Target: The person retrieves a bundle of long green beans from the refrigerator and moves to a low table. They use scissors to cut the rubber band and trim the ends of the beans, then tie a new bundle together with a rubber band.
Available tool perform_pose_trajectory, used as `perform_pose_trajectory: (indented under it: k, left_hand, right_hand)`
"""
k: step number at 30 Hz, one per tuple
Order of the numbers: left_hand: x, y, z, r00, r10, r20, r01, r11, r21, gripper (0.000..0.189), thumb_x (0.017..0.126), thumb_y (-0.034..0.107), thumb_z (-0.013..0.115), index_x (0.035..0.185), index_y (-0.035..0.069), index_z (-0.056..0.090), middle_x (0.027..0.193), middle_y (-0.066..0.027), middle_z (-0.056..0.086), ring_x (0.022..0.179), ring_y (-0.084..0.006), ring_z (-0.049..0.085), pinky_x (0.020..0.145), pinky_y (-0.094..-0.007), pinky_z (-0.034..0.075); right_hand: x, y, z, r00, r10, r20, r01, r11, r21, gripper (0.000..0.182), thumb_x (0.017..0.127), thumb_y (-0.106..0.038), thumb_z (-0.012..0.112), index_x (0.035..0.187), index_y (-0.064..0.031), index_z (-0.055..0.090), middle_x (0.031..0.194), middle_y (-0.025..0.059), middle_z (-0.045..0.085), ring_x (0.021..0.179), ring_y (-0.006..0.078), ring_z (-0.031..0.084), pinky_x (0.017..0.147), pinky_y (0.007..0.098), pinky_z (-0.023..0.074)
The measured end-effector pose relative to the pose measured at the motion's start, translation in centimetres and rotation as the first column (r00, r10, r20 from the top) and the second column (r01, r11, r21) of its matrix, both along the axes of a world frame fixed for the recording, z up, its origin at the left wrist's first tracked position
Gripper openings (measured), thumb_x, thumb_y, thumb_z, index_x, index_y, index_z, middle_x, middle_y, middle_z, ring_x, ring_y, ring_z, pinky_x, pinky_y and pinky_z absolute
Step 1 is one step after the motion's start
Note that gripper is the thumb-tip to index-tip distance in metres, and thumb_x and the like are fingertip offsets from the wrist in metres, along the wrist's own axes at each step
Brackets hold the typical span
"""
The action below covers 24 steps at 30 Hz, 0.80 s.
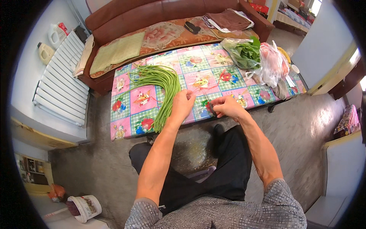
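Note:
A long bundle of green yardbean-like long beans point(168, 83) lies curved on the table, with loose ends spread to the left. My left hand point(183, 101) is at the bundle's right edge, fingers curled; whether anything is pinched in them is hidden. To its right, my right hand point(227, 106) is closed around a dark-handled tool point(213, 109), mostly covered by the fingers; its kind is unclear. Beyond my hands, a thin red strip point(210, 86) stretches across the tablecloth. A red strand point(143, 99) also shows left of the beans.
A patterned tablecloth point(137, 114) covers the low table. At its right end are a bag of leafy greens point(246, 54), a plastic bag with pinkish contents point(271, 63) and a paper cup point(293, 70). A brown sofa point(171, 14) stands behind; a white bucket point(90, 207) lies lower left.

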<state>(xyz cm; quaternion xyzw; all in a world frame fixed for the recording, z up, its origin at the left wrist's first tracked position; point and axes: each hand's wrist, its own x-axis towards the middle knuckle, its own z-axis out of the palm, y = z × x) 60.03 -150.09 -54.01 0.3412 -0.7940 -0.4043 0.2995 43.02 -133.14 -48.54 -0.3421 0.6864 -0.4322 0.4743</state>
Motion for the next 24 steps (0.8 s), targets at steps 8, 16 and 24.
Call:
perform_pose_trajectory:
  k: [8, 16, 24]
  left_hand:
    - [-0.4, 1.0, 0.4, 0.995, -0.011, -0.095, 0.029, 0.981, 0.193, 0.028, 0.099, 0.022, 0.067, 0.105, -0.005, 0.072, 0.079, -0.0078, 0.072, 0.064, -0.0143, 0.068, 0.060, -0.0310, 0.058]
    - [-0.6, 1.6, -0.3, 0.978, 0.076, -0.193, -0.076, 0.997, 0.008, 0.026, 0.096, 0.022, 0.068, 0.093, -0.004, 0.073, 0.080, -0.0203, 0.071, 0.072, -0.0334, 0.069, 0.068, -0.0417, 0.053]
    - [-0.7, 2.2, -1.0, 0.955, 0.170, -0.244, -0.189, 0.980, -0.056, 0.022, 0.097, 0.018, 0.066, 0.102, -0.003, 0.072, 0.083, -0.0184, 0.074, 0.074, -0.0289, 0.072, 0.070, -0.0386, 0.055]
  right_hand:
    - [2.1, -1.3, -0.5, 0.582, 0.183, -0.792, -0.183, 0.979, 0.092, 0.030, 0.076, -0.026, 0.076, 0.090, 0.0004, 0.076, 0.090, 0.0229, 0.074, 0.088, 0.0413, 0.072, 0.081, 0.0476, 0.0570]
    - [3.0, -1.2, -0.1, 0.510, 0.242, -0.825, -0.261, 0.958, 0.120, 0.033, 0.078, -0.017, 0.077, 0.106, -0.0011, 0.075, 0.097, 0.0214, 0.074, 0.090, 0.0378, 0.071, 0.081, 0.0453, 0.0557]
    - [0.8, -0.7, 1.3, 0.948, 0.198, -0.250, -0.177, 0.979, 0.102, 0.044, 0.081, -0.015, 0.073, 0.122, 0.0029, 0.074, 0.099, 0.0064, 0.074, 0.089, 0.0124, 0.065, 0.080, 0.0287, 0.0526]
